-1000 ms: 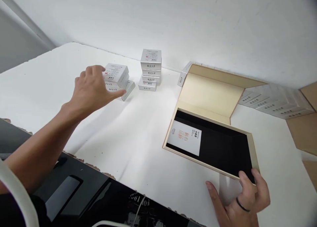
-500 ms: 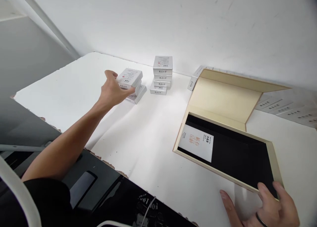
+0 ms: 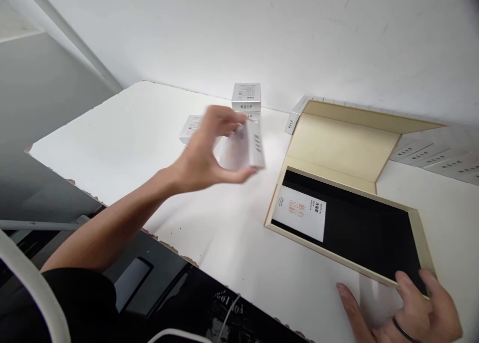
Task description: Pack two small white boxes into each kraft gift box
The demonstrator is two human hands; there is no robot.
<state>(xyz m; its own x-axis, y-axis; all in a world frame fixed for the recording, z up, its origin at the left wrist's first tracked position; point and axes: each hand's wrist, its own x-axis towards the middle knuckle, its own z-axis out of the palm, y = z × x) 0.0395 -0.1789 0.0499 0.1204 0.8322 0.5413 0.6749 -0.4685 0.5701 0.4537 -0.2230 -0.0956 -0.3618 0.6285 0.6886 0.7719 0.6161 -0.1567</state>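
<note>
My left hand (image 3: 204, 156) is raised above the white table (image 3: 123, 128) and grips a small white box (image 3: 245, 146), blurred by motion, between thumb and fingers. Behind it a stack of the same small boxes (image 3: 246, 99) stands by the wall, with another small box (image 3: 190, 128) lying to its left. An open beige gift box (image 3: 419, 228) with a black inside and a white card (image 3: 300, 212) lies at the right, its lid (image 3: 337, 143) propped up behind. My right hand (image 3: 407, 313) holds the gift box's near right corner, fingers curled over the rim.
A row of flat white boxes (image 3: 434, 158) lies along the wall at the far right. One more small box (image 3: 294, 119) leans behind the lid. A dark surface (image 3: 149, 288) with a white cable runs along the table's ragged near edge.
My left hand took the top small box off the left pile and carried it up and to the right, toward the open gift box. My right hand has kept its hold.
</note>
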